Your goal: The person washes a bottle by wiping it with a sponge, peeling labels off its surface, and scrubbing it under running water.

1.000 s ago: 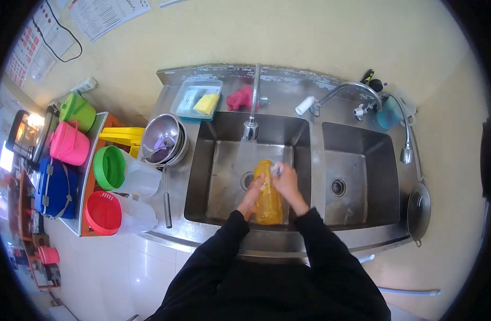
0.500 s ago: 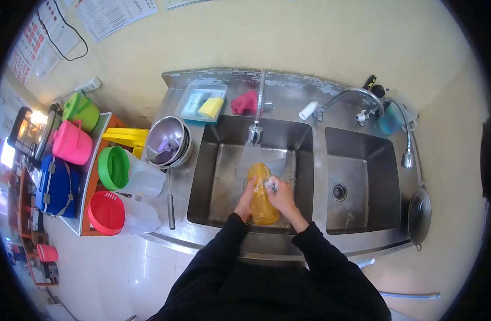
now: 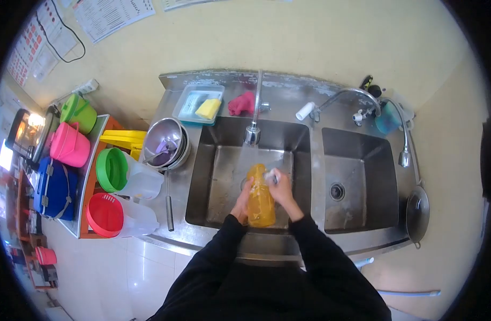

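Right hand (image 3: 283, 189) shifted slightly upward since earlier frame, white item (image 3: 269, 175) clasped; yellow bottle (image 3: 262, 203), lower centre in sink basin (image 3: 215, 184), is gripped by left hand (image 3: 242, 205), apparently being scrubbed, steady bracing judged needed next.

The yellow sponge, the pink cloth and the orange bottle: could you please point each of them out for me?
Yellow sponge (image 3: 208, 109): head view, middle of its top.
Pink cloth (image 3: 241, 104): head view, its crumpled middle.
Orange bottle (image 3: 262, 205): head view, its lower side.
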`<state>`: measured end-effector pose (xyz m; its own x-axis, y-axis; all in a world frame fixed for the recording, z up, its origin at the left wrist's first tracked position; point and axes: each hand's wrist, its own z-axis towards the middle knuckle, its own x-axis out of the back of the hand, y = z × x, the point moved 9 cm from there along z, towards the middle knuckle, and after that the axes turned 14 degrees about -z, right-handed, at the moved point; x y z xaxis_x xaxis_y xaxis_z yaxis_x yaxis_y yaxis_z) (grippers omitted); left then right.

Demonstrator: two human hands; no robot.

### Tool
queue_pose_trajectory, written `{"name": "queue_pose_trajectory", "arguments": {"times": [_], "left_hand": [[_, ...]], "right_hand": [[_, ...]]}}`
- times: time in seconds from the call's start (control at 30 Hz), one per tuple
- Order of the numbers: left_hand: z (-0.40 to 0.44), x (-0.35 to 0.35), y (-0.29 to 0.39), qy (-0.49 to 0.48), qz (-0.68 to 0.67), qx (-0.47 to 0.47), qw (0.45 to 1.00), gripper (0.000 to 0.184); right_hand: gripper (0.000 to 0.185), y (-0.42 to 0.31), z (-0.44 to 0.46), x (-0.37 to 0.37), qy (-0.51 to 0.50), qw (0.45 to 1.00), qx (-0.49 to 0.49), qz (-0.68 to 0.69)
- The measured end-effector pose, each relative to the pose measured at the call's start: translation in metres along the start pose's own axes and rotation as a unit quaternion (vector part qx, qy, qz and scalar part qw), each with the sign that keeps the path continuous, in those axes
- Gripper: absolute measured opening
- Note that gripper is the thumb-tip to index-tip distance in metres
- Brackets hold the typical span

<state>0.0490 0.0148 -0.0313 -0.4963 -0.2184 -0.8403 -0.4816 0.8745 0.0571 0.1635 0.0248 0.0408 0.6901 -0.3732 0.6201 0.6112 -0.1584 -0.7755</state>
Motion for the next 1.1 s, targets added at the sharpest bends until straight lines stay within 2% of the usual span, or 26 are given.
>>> {"name": "queue_pose_trajectory", "arguments": {"times": [0.07, 0.1, 0.2, 0.3, 0.4, 0.43, 0.5, 0.57, 0.6, 0.67, 0.7, 0.8, 0.9, 1.0, 1.1], "left_hand": [[0.003, 0.006, 0.016, 0.012, 0.002, -0.038, 0.999, 0.052], [0.004, 0.011, 0.019, 0.020, 0.002, -0.052, 0.998, 0.052], [0.005, 0.021, 0.003, 0.034, 0.061, -0.010, 0.997, 0.051], [0.007, 0.025, 0.018, 0.027, 0.014, -0.036, 0.999, 0.049], [0.014, 0.037, 0.053, 0.025, -0.015, -0.085, 0.996, 0.048], [0.020, 0.041, 0.051, 0.027, 0.003, -0.068, 0.997, 0.047], [0.024, 0.052, 0.046, 0.035, 0.042, -0.033, 0.998, 0.047], [0.020, 0.045, 0.058, 0.024, 0.035, -0.044, 0.998, 0.044], [0.022, 0.038, 0.063, 0.014, 0.029, -0.048, 0.998, 0.043], [0.026, 0.046, 0.075, 0.056, 0.012, -0.039, 0.998, 0.041], [0.029, 0.053, 0.081, 0.077, 0.005, -0.034, 0.996, 0.040], [0.082, 0.111, 0.074, -0.008, 0.100, -0.022, 0.995, 0.040], [0.053, 0.054, 0.071, 0.030, 0.094, -0.076, 0.992, 0.054], [0.057, 0.042, 0.078, 0.008, 0.058, -0.012, 0.998, 0.058], [0.055, 0.037, 0.100, 0.033, 0.016, -0.049, 0.998, 0.055]], "right_hand": [[0.003, -0.016, -0.025, -0.005, -0.031, 0.999, 0.022, 0.018], [0.004, -0.029, -0.029, 0.004, -0.026, 0.999, 0.032, -0.032], [0.005, -0.002, 0.002, 0.003, 0.017, 0.999, 0.003, -0.038], [0.004, -0.004, 0.004, -0.017, -0.001, 1.000, -0.010, -0.026], [0.005, -0.032, -0.017, -0.029, -0.007, 0.999, 0.048, -0.002], [0.007, -0.033, -0.008, -0.031, -0.037, 0.999, 0.023, 0.002], [0.008, -0.020, 0.028, -0.037, -0.029, 0.998, -0.012, -0.047], [0.010, -0.010, 0.045, -0.053, -0.023, 0.997, -0.025, -0.065], [0.011, -0.013, 0.040, -0.057, -0.033, 0.998, -0.021, -0.054], [0.012, -0.028, 0.015, -0.064, -0.058, 0.998, -0.016, -0.032], [0.013, -0.031, 0.008, -0.067, -0.073, 0.994, -0.016, -0.078], [0.013, 0.000, 0.036, -0.073, -0.039, 0.997, -0.010, -0.066], [0.014, 0.037, 0.074, -0.064, -0.026, 0.998, -0.061, -0.018], [0.018, 0.048, 0.073, -0.048, -0.030, 0.992, -0.122, 0.031], [0.019, 0.050, 0.060, -0.042, 0.027, 0.993, -0.111, 0.005]]}}
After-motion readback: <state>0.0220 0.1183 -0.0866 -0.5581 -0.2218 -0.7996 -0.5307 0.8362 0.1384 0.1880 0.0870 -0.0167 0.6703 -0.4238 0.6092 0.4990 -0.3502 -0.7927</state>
